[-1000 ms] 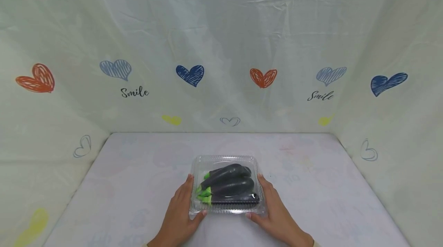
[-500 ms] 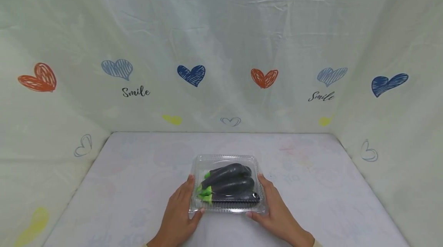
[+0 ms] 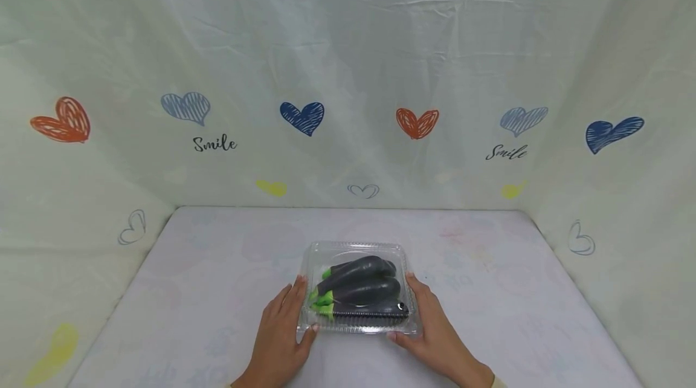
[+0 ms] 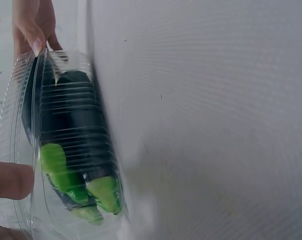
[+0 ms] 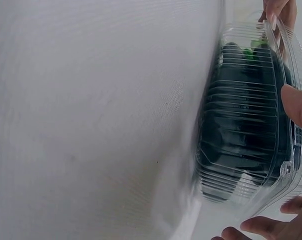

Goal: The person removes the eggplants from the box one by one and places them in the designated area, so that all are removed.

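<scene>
A clear plastic clamshell container (image 3: 356, 329) sits on the white table (image 3: 217, 291), its lid down. Several dark eggplants (image 3: 364, 291) with green caps lie inside, caps to the left. My left hand (image 3: 280, 330) holds the container's left side, fingers along the wall and thumb at the front left corner. The opposite side is held by my right hand (image 3: 435, 333), with its thumb on the front edge. In the left wrist view, the left thumb (image 4: 13, 180) is by the lid's rim. The right wrist view has the right thumb (image 5: 296, 106) against the rim.
A pale cloth backdrop (image 3: 359, 61) with printed hearts and "Smile" lettering stands behind the table and along both sides. White tabletop surrounds the container.
My left thumb has shifted slightly left along the front edge. The head view has moved a little. The container and right hand stay about where they were.
</scene>
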Available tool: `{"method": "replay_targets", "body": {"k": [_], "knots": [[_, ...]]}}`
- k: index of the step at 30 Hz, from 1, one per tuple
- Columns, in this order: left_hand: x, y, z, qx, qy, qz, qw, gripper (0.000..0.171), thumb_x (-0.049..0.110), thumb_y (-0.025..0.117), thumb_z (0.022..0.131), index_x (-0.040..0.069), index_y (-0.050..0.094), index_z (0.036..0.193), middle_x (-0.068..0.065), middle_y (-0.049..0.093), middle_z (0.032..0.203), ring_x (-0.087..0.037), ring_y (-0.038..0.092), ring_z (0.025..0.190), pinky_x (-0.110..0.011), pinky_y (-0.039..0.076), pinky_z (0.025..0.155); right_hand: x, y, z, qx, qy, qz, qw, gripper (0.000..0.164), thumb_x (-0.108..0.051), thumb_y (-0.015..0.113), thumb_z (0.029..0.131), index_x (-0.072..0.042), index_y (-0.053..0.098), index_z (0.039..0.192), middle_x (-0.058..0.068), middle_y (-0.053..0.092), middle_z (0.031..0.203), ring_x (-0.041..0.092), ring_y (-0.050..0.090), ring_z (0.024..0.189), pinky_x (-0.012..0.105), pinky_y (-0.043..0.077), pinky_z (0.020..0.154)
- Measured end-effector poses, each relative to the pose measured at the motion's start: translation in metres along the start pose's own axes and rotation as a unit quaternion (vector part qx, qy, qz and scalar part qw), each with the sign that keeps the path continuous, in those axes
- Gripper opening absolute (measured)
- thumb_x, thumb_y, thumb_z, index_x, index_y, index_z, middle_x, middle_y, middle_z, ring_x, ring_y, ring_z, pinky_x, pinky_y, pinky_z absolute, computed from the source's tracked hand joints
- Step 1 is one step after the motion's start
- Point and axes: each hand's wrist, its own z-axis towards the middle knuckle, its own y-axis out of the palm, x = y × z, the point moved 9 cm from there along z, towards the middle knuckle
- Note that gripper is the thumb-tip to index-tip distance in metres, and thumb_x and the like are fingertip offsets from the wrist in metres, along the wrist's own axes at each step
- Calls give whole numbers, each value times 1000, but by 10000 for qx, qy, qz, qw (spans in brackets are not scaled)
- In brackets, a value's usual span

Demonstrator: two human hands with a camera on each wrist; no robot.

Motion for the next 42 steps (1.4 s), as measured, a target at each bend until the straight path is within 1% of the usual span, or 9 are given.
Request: {"method": "replay_targets", "body": {"k": [4, 10, 16, 25, 31, 37, 42], "knots": [[0, 1, 0, -31, -84, -40, 10000, 80, 17, 81, 89, -4, 43, 157, -21, 47, 161, -46, 47, 141, -68, 40, 111, 1, 0, 0, -32, 43, 23, 10000, 106, -38, 93, 78, -11, 33, 161, 21, 46, 159, 44, 49, 143, 67, 48, 109], [1, -1, 0, -45, -141, -5, 9999, 72, 16, 78, 92, -4, 47, 154, -20, 48, 160, -45, 47, 142, -65, 37, 113, 4, 3, 2, -176, 206, 106, 9996, 106, -42, 91, 80, -11, 31, 162, 23, 43, 161, 48, 46, 145, 68, 45, 111], [1, -2, 0, -118, -228, 5, 9997, 69, 15, 76, 94, -3, 47, 155, -19, 46, 162, -44, 45, 144, -65, 36, 115, 6, 5, 3, -264, 316, 116, 9991, 108, -43, 90, 80, -13, 28, 163, 23, 41, 163, 50, 44, 145, 69, 43, 112], [3, -6, 0, -72, -222, 23, 9997, 68, 8, 76, 93, 0, 49, 155, -19, 47, 161, -43, 46, 143, -65, 37, 112, 4, 3, 2, -172, 212, 110, 9996, 108, -40, 92, 80, -11, 29, 163, 24, 41, 162, 50, 44, 145, 68, 44, 112], [3, -5, 1, -29, -268, -48, 9996, 68, 5, 76, 91, 2, 51, 154, -19, 48, 160, -45, 46, 143, -67, 39, 112, 5, 3, 2, -165, 222, 118, 9995, 108, -40, 92, 80, -10, 29, 163, 25, 41, 161, 51, 44, 145, 68, 44, 112], [1, -5, 1, 15, -301, -171, 9994, 66, 2, 76, 91, 2, 53, 153, -18, 49, 160, -45, 46, 143, -69, 38, 112, 5, 3, 2, -132, 247, 158, 9995, 108, -39, 92, 79, -11, 31, 162, 25, 41, 162, 51, 44, 145, 69, 43, 113], [0, -5, 1, 18, -386, -210, 9990, 65, 2, 76, 91, 3, 54, 152, -17, 50, 159, -45, 45, 143, -68, 37, 112, 5, 2, 2, -114, 287, 191, 9993, 107, -39, 93, 78, -9, 32, 162, 25, 41, 162, 51, 43, 146, 68, 42, 114]]}}
